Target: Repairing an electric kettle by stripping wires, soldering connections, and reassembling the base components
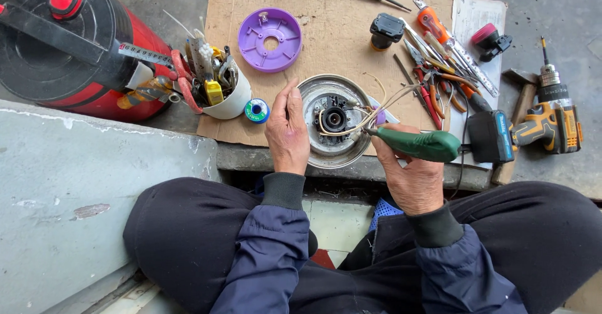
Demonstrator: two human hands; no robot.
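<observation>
A round metal motor plate with a black hub and pale wires lies on a cardboard sheet. My left hand rests on the plate's left rim, fingers pressed against it. My right hand grips a green-handled soldering iron, its tip pointing left at the wires beside the hub. The iron's black cord runs off to the right.
A purple plastic cover, a solder spool and a white cup of tools lie left. Pliers and screwdrivers and a cordless drill lie right. A red and black tank stands far left.
</observation>
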